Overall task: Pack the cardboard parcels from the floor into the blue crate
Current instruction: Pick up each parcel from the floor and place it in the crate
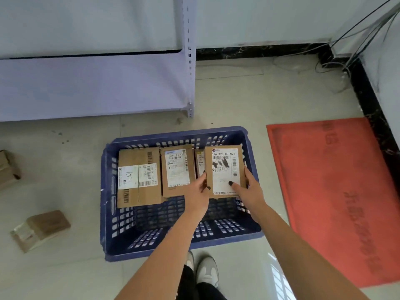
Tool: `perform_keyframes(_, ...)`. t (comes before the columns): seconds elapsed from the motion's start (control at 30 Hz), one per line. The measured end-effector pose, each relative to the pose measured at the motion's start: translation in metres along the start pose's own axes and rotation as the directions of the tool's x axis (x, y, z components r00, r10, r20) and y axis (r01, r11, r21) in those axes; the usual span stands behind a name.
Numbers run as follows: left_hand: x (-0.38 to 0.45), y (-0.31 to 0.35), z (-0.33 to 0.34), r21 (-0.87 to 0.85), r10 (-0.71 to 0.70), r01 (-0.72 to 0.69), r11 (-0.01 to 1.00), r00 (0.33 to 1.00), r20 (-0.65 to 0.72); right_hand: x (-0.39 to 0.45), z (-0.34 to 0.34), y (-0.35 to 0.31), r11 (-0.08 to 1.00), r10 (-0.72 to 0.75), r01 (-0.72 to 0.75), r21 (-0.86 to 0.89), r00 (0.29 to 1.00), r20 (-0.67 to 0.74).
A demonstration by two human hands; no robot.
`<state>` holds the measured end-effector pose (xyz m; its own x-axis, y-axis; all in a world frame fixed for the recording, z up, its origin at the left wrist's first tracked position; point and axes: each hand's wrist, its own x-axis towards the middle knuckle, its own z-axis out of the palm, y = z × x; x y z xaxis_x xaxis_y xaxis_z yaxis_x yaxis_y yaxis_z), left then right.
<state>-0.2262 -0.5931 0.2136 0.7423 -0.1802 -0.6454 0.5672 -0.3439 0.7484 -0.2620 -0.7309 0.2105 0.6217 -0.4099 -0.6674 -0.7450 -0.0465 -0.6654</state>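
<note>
The blue crate (pixel 108 213) stands on the floor in front of me. Both hands hold a labelled cardboard parcel (pixel 224 167) over the crate's far right part: my left hand (pixel 198 189) pinches its left edge, and my right hand (pixel 246 189) grips its right edge with the thumb on the label. Inside the crate a large parcel (pixel 138 176) lies at the far left, a narrower parcel (pixel 176 169) beside it, and a third parcel (pixel 199 161) shows only as a sliver behind the held one. On the floor at left lie a parcel (pixel 41 228) and another parcel (pixel 7 167) at the frame edge.
A pale metal shelf unit (pixel 95 83) stands behind the crate on the left. A red doormat (pixel 333 195) lies on the floor to the right. Loose cables (pixel 350 46) run along the wall corner at back right. My shoes (pixel 205 269) are just in front of the crate.
</note>
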Motion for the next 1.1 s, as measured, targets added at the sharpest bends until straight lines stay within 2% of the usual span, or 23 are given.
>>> perform_keyframes(0.13,0.033,-0.016,0.006,0.188,0.01,-0.011,0.982,1.0,0.01,0.036,0.014,0.019,0.999,0.032,-0.032,0.021,0.999,0.001)
perform_keyframes(0.4,0.086,-0.042,0.011,0.299,-0.087,0.084,0.951,0.996,-0.003,0.096,0.046,0.049,1.0,0.01,-0.01,0.011,1.0,0.014)
perform_keyframes(0.6,0.097,-0.044,0.028,0.37,0.054,-0.027,0.929,0.997,-0.062,0.117,0.064,0.05,1.0,-0.021,0.02,-0.023,0.999,-0.046)
perform_keyframes(0.7,0.094,-0.048,0.036,0.404,0.077,-0.032,0.914,0.992,-0.096,0.115,0.067,0.048,0.997,-0.01,0.006,-0.076,0.998,-0.057)
perform_keyframes(0.9,0.084,-0.042,0.033,0.272,0.078,-0.034,0.962,0.985,-0.151,0.107,0.062,0.035,0.997,0.023,-0.025,-0.078,1.0,-0.017)
perform_keyframes(1.1,0.064,-0.023,0.006,0.004,-0.125,0.128,0.992,0.971,-0.204,0.075,0.041,0.013,0.989,0.02,-0.026,-0.142,0.999,-0.04)
